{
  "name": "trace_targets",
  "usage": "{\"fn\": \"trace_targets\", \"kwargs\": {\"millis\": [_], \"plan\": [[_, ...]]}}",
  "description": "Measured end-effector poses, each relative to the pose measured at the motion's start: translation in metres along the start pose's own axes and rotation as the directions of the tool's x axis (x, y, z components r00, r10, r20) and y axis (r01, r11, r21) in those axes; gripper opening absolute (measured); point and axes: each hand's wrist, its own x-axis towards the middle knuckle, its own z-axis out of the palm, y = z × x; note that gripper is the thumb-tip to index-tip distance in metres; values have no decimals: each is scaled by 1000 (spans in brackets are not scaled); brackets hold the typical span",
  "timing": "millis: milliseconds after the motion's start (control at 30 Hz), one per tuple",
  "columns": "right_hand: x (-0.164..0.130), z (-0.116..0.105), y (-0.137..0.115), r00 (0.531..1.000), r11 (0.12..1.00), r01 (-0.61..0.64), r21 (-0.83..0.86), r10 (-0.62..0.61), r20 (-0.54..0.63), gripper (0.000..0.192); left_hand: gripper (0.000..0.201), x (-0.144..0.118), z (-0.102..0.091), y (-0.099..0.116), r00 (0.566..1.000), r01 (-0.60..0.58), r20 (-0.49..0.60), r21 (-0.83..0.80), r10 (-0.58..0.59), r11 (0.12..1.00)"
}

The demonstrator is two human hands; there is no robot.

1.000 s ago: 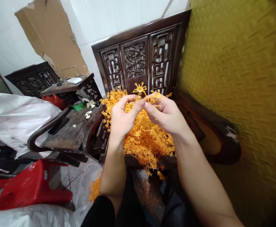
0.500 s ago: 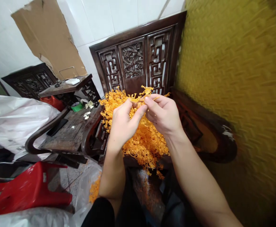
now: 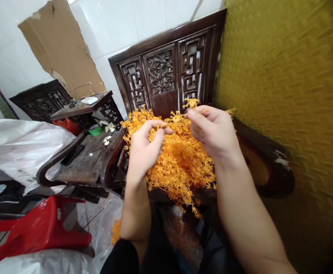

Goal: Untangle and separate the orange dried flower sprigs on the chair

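Apart from each other your two hands have moved: half a second ago they meet over the orange pile point(image 3: 180, 163), and now a gap lies between them. Your left hand point(image 3: 144, 150) is at the left, with thumb and index finger pinching a small orange piece point(image 3: 162, 126). Your right hand point(image 3: 216, 131) is at the right and a little farther; its fingers grasp an orange sprig point(image 3: 191, 103), and the star-like ends of it stand out at the far left side of the hand. Both things are above the pile, which rests on the carved wooden chair point(image 3: 164, 102) in front of you.

For this fine handling, I judge it is good to pinch close to the joint, where the stem is probably stiffer, and to let the thin arms stay free of pressure. Keep the wrists low and steady, and hold the sprig clear of the pile, because its branches could easily hook in the others. A pull too strong may break the thin arms.
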Motion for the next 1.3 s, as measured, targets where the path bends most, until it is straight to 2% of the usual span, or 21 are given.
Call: {"fn": "trace_targets", "kwargs": {"millis": [100, 167, 267, 333, 400, 467, 533, 600, 667, 733, 833, 900, 933, 1000, 1067, 1133, 1200, 1267, 1300], "plan": [[-13, 12, -4, 998, 995, 48, -85, -45, 41, 38, 15, 10, -1, -14, 996, 21, -79, -119, -30, 993], [-18, 19, -5, 995, 985, 88, -151, -79, 65, 39, 16, 12, 2, -16, 996, 6, -92, -90, -14, 996], [-20, 23, -3, 989, 967, 135, -218, -118, 90, 35, 23, 10, 5, -11, 993, -63, -96, 38, 67, 997], [-14, 17, 1, 987, 961, 156, -229, -161, -1, 29, 29, 5, 2, -5, 981, -122, -136, 137, 141, 983], [-5, 5, 2, 958, 968, 174, -179, -208, -196, 24, 36, 0, -6, 1, 956, -136, -232, 186, 178, 973], [2, -10, -1, 923, 982, 174, -78, -190, -335, 24, 39, -4, -16, 5, 929, -128, -331, 123, 162, 984], [2, -20, -9, 962, 993, 118, -15, -118, -246, 21, 37, -6, -22, 6, 933, -120, -347, -36, 100, 992], [-5, -21, -18, 999, 999, 40, -37, -41, -25, 19, 34, -4, -20, 4, 963, -97, -267, -189, 44, 977], [-15, -14, -24, 982, 992, 10, -123, 13, 187, 22, 32, 0, -12, 1, 988, -57, -156, -295, 11, 954], [-22, -4, -26, 945, 974, 31, -224, 44, 325, 25, 28, 3, -4, -2, 999, -4, -36, -361, -10, 933], [-26, 7, -25, 903, 949, 89, -304, 52, 426, 28, 31, 5, 5, -8, 990, 70, 140, -347, -22, 935], [-25, 9, -26, 889, 937, 117, -328, 48, 455, 30, 30, 6, 6, -10, 988, 49, 152, -284, -5, 958], [-26, 8, -26, 882, 933, 120, -339, 57, 468, 31, 30, 7, 6, -12, 994, 21, 107, -266, 8, 964], [-27, 6, -29, 865, 921, 107, -374, 99, 492, 33, 36, 10, 1, -13, 996, -57, -76, -289, 36, 956], [-29, 4, -31, 861, 913, 75, -401, 144, 488, 32, 42, 15, -6, -12, 957, -139, -290, -358, 31, 923], [-28, 2, -31, 915, 946, 27, -323, 107, 388, 28, 44, 19, -13, -11, 909, -185, -418, -406, -1, 895], [-23, 1, -30, 975, 992, -9, -128, 37, 221, 29, 40, 20, -15, -10, 907, -179, -420, -416, -14, 891], [-16, 0, -30, 993, 997, -39, 62, 32, 117, 36, 36, 18, -12, -9, 930, -166, -367, -398, 9, 903], [-13, -1, -31, 992, 990, -63, 122, 50, 113, 39, 33, 16, -10, -9, 943, -159, -332, -383, 25, 910]]}}
